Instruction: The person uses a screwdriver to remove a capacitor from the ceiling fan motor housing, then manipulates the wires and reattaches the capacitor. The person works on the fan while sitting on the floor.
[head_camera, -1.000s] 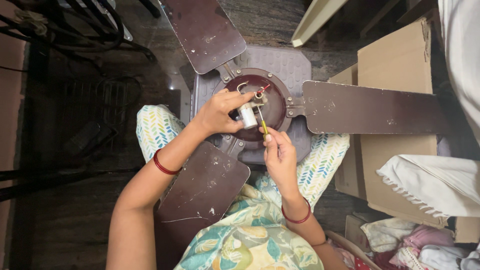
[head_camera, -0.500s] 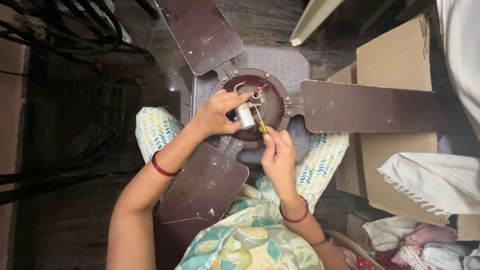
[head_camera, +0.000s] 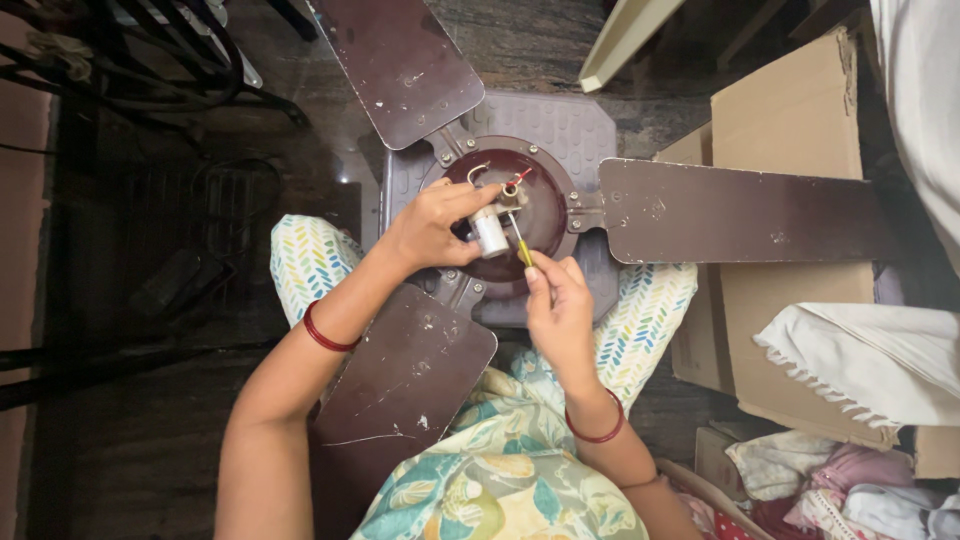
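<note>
The left hand (head_camera: 432, 226) grips a small white cylindrical capacitor (head_camera: 489, 232) at the centre of the dark-brown round fan motor hub (head_camera: 535, 200) — the right hand (head_camera: 560, 312) pinches a thin yellow-handled screwdriver (head_camera: 519, 240) just beside it, over the grey plastic stool (head_camera: 560, 125).

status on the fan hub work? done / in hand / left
Done: the ceiling fan lies on a grey stool, hub exposed. In hand: left hand holds a white cylinder; right hand works a yellow-handled screwdriver there. Left: red wire loose; all three blades attached.
</note>
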